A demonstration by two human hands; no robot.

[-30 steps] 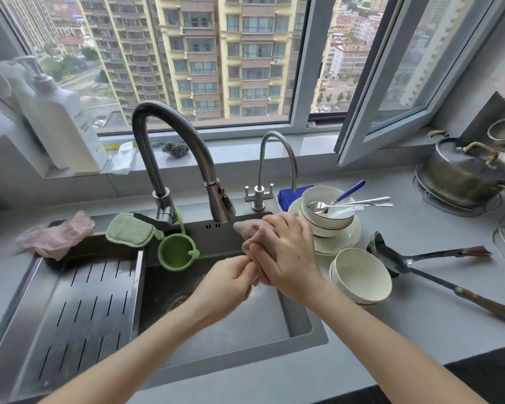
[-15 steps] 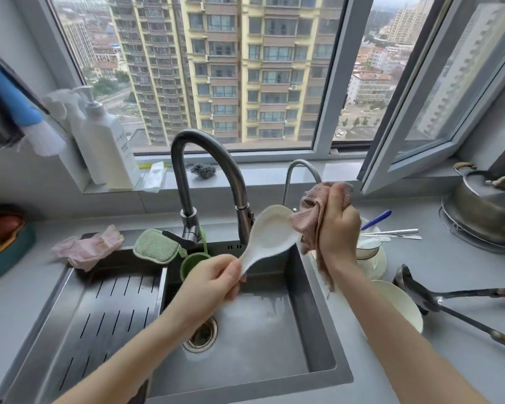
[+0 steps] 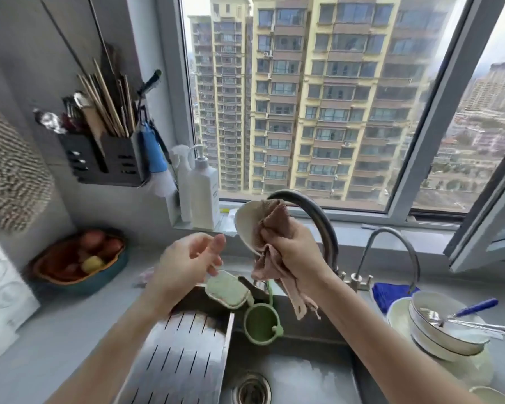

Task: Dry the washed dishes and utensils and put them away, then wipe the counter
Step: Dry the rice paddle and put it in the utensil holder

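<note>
Clutched a crumpled pink dish cloth in the right hand at mid-frame, fingers curled round it, and through the cloth gripped a white ceramic soup spoon. Showed only the spoon's broad pale end, poking out at the cloth's left side. Pointed that end up and slightly left toward the window, with the long axis near upright and leaning. Hid the rest of the spoon under cloth and palm, so could not tell where the handle ran. Let the cloth's loose tail hang below the wrist, above the stainless steel sink.

Held the left hand just left of centre, apart from the right and touching nothing, fingers relaxed and loosely bent.

Had, just behind the right hand, a curved brushed-steel tap. Had, below the hands at the sink's back rim, a pale green scrub pad and a green silicone cup. Had, at lower right, a stack of white bowls with a blue-handled spoon lying in the top one.

Bore small dark print on the white pump bottle by the sill, left of centre, too blurred to read.
</note>
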